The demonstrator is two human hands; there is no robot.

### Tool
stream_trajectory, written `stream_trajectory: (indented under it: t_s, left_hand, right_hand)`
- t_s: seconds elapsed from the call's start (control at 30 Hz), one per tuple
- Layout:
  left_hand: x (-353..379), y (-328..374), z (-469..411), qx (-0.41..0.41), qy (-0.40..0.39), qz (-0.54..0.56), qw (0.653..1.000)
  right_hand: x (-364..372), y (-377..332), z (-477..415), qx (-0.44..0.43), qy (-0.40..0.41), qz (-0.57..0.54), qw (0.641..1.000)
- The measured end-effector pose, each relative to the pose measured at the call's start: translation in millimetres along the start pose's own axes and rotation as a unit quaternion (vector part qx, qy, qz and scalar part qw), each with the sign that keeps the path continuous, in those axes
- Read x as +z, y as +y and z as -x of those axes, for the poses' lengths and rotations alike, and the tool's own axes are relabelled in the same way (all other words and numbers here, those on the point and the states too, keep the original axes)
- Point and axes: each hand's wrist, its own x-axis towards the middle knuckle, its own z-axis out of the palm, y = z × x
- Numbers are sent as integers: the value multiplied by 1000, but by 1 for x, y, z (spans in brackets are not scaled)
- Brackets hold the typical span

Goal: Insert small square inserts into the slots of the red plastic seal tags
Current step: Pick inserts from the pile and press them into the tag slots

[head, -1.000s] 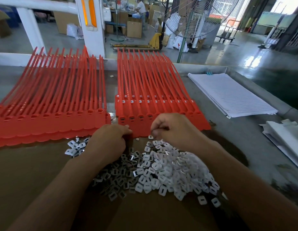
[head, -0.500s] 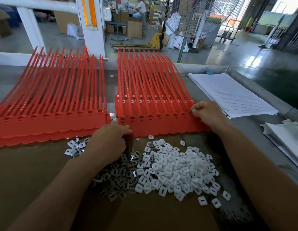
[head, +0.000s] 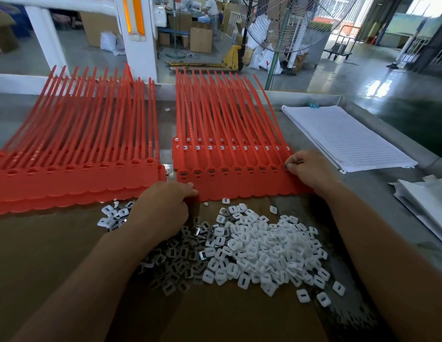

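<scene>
Two batches of red seal tags lie side by side, the left batch (head: 74,174) and the right batch (head: 229,174), tails pointing away from me. A pile of small white square inserts (head: 259,248) lies in front of them on brown cardboard. My left hand (head: 163,208) is curled at the front left corner of the right batch; its thumb lies on the red edge and its fingers are hidden. At the right end of that batch, my right hand (head: 308,169) pinches a small insert at the last slot head. The back row of slots shows white inserts.
A stack of lined white paper (head: 345,137) lies to the right, and more white sheets (head: 427,203) sit at the far right edge. The grey table rim (head: 301,96) runs behind the tags. A standing fan (head: 284,28) and boxes are beyond the table.
My right hand left the insert pile and moved up and right to the right end of the right batch, where it now stays. My left hand has not moved.
</scene>
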Motion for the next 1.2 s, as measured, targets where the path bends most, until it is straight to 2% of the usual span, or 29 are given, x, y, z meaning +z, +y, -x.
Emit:
stream_trajectory:
  t_s: [0.47, 0.8, 1.07, 1.2]
  left_hand:
    - [0, 2, -3, 0, -8, -10, 1000]
    - [-2, 2, -1, 1, 4, 2, 1000]
    - [-2, 2, -2, -3, 5, 2, 1000]
    - [-2, 2, -2, 1, 4, 0, 1000]
  right_hand:
    - [4, 2, -6, -14, -19, 10, 1000]
    - [7, 5, -12, 17, 39, -7, 999]
    - [1, 9, -10, -3, -5, -30, 1000]
    - [0, 9, -9, 1, -1, -47, 999]
